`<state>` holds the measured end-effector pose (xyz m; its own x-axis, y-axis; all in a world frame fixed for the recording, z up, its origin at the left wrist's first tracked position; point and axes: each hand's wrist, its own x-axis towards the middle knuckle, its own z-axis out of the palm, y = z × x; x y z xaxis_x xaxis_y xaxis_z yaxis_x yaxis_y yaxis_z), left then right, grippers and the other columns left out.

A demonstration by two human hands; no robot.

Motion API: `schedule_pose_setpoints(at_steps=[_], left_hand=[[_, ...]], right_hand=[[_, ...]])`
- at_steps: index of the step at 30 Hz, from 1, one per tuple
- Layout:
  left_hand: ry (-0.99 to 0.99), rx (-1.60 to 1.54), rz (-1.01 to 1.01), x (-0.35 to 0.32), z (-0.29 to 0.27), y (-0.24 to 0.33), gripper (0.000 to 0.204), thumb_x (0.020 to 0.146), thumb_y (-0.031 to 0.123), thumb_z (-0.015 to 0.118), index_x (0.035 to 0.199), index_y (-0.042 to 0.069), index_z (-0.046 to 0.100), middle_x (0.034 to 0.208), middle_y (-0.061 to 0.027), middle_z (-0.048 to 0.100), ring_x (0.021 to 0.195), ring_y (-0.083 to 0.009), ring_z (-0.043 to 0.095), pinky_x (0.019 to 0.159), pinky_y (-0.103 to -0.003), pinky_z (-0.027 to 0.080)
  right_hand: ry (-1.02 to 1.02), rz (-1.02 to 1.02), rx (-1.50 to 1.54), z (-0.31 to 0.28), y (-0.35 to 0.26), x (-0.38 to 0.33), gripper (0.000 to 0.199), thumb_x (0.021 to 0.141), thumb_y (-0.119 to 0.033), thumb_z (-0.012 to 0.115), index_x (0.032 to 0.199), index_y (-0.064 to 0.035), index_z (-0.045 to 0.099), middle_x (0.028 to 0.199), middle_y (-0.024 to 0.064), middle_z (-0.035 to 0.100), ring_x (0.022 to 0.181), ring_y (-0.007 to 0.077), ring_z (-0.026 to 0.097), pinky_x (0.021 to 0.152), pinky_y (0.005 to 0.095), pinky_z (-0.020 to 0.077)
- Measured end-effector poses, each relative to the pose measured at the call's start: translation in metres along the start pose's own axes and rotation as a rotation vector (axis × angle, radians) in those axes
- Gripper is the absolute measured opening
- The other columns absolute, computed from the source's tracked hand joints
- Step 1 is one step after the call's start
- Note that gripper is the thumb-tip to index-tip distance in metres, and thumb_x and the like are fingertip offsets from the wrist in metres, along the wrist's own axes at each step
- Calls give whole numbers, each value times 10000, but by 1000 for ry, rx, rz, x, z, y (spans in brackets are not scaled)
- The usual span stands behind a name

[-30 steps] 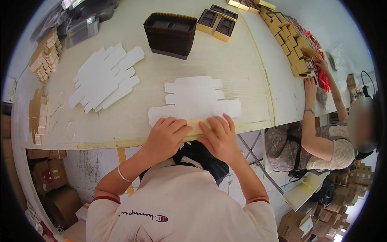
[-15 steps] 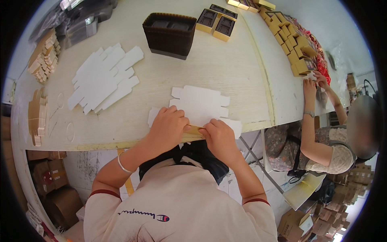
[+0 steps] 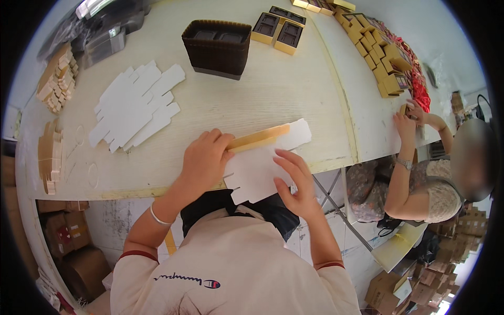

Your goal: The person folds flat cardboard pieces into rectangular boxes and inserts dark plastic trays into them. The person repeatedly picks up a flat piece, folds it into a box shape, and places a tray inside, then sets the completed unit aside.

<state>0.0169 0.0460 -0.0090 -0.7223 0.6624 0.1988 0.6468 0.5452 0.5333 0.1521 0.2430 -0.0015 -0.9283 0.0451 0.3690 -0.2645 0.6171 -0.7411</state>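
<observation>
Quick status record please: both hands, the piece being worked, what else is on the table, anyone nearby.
left hand: pressing down on the folded gold edge of the carton blank
right hand: holding the blank's white panel at the table edge
carton blank: partly folded, overhanging the table
flat blanks pile: upper left of the hands
dark tray stack: far side
gold boxes: row on the right
co-worker's hands: at the right table edge
</observation>
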Motion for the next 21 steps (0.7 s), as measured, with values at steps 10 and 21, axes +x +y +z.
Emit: schedule_pose_setpoints(at_steps=[10, 21], left_hand=[[-31, -133, 125, 36, 4, -5, 93, 792, 75, 658, 867, 42, 615, 837, -76, 562, 792, -274, 568, 680, -380, 466], [-156, -131, 171, 49, -3, -14, 78, 778, 35, 649, 839, 25, 601, 814, -91, 552, 757, -292, 573, 656, -383, 463]], right_hand=[[-77, -83, -224, 7, 13, 1, 326, 690, 0, 701, 1001, -30, 608, 894, 98, 634, 822, 305, 606, 687, 392, 492], [-67, -333, -604, 20, 18, 12, 425, 769, -179, 705, 1143, -6, 598, 1152, 151, 504, 1066, 291, 520, 919, 432, 422]])
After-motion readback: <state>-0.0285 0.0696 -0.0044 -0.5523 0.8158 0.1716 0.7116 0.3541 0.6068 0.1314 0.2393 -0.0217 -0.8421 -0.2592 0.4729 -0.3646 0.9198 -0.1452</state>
